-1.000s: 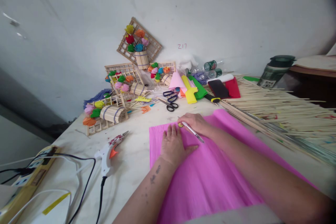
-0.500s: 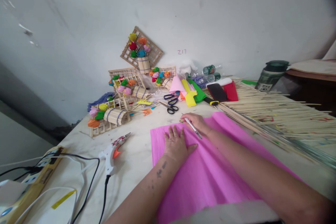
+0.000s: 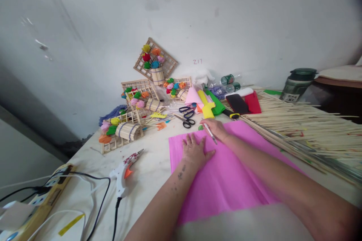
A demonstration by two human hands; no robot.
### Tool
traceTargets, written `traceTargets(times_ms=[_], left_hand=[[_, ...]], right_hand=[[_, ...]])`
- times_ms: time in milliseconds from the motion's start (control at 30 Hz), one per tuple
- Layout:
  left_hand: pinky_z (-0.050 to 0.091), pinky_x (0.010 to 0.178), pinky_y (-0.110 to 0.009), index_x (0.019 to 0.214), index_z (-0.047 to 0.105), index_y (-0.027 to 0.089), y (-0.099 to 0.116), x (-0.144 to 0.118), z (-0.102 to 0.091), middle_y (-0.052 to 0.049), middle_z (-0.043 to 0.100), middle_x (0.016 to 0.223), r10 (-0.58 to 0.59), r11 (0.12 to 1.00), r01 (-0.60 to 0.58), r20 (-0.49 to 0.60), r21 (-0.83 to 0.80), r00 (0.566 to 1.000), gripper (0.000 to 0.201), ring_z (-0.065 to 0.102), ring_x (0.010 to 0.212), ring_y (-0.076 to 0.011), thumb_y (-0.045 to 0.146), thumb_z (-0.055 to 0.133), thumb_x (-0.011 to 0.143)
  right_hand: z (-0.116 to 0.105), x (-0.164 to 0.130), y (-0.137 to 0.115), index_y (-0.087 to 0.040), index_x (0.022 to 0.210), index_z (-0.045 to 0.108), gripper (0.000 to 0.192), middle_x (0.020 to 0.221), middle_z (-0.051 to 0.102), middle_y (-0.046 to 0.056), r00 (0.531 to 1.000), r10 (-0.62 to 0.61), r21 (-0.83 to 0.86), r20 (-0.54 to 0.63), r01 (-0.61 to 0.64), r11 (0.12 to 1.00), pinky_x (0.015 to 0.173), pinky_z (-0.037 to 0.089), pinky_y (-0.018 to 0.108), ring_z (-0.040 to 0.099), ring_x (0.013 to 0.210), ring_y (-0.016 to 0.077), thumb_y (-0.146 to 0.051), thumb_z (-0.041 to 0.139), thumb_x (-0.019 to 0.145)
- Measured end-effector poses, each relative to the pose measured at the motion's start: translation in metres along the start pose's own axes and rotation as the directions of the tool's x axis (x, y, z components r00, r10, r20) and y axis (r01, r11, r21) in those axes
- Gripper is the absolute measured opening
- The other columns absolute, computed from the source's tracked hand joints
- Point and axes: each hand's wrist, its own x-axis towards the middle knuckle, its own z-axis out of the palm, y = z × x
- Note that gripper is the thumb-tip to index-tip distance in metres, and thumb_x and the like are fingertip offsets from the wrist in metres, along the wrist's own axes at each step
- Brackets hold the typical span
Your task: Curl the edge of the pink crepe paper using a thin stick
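A large sheet of pink crepe paper (image 3: 226,180) lies on the table in front of me. My left hand (image 3: 195,152) presses flat on its left part with the fingers spread. Near the sheet's far edge, my right hand (image 3: 215,130) is closed around a white pen (image 3: 210,133), whose lower end points back toward me over the paper. A small green piece (image 3: 200,127) sits beside the right fingertips, by the paper's far edge; I cannot tell whether the hand touches it. Two pairs of scissors (image 3: 187,116) rest just beyond the sheet.
A hot glue gun (image 3: 123,175) and a power strip (image 3: 53,192) with cables are at left. Lattice frames with paper flowers (image 3: 127,130) stand at the back left. Coloured paper (image 3: 207,109), a phone (image 3: 238,104), bamboo sticks (image 3: 316,131) and a dark green bottle (image 3: 298,84) occupy the right.
The whole view has shifted, so things appear slightly lower and to the right. The paper looks flatter around my right arm. Both hands stay on the sheet, the pen still held.
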Motion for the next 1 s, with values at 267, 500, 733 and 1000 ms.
traceTargets(times_ms=[267, 500, 733, 1000], left_hand=[[0.016, 0.103, -0.050, 0.135, 0.026, 0.022, -0.017, -0.022, -0.009, -0.012, 0.021, 0.142, 0.072, 0.996, -0.071, 0.005, -0.060, 0.997, 0.076, 0.014, 0.130, -0.0311, 0.069, 0.017, 0.076], [0.018, 0.104, -0.047, 0.136, 0.021, 0.022, -0.043, -0.054, -0.004, -0.011, 0.015, 0.143, 0.081, 0.995, -0.079, 0.040, -0.055, 0.996, 0.081, 0.008, 0.131, -0.0295, 0.072, 0.021, 0.073], [0.016, 0.104, -0.047, 0.135, 0.026, 0.023, -0.047, -0.055, 0.011, -0.010, 0.017, 0.143, 0.100, 0.981, -0.116, -0.105, -0.158, 0.989, 0.076, 0.009, 0.131, -0.0291, 0.069, 0.029, 0.074], [0.047, 0.073, -0.031, 0.094, 0.061, 0.017, -0.089, -0.045, -0.015, -0.010, 0.066, 0.088, -0.530, 0.648, 0.190, -0.258, -0.737, 0.807, 0.024, 0.063, 0.080, -0.0190, 0.025, 0.046, 0.078]], right_hand=[[-0.001, 0.001, -0.003, -0.019, 0.088, 0.064, 0.024, 0.087, 0.067, 0.005, 0.998, 0.049, 0.040, -0.050, -0.047, 0.998, 0.070, 0.045, 0.027, 0.060, 0.082, 0.0180, -0.019, 0.044, 0.074], [0.001, 0.000, -0.002, -0.021, 0.089, 0.064, 0.026, 0.088, 0.067, 0.004, 0.999, 0.030, 0.004, -0.037, -0.030, 1.000, 0.071, 0.045, 0.027, 0.060, 0.084, 0.0175, -0.016, 0.044, 0.073], [-0.015, 0.015, -0.038, -0.024, 0.088, 0.063, 0.025, 0.087, 0.066, 0.002, 0.986, 0.069, -0.013, -0.149, -0.072, 0.997, 0.069, 0.045, 0.027, 0.060, 0.082, 0.0178, -0.016, 0.045, 0.072], [0.020, 0.004, -0.102, -0.019, 0.089, 0.062, 0.022, 0.085, 0.065, 0.004, 0.955, 0.035, 0.142, -0.294, 0.008, 0.990, 0.071, 0.045, 0.024, 0.059, 0.080, 0.0149, -0.016, 0.044, 0.075]])
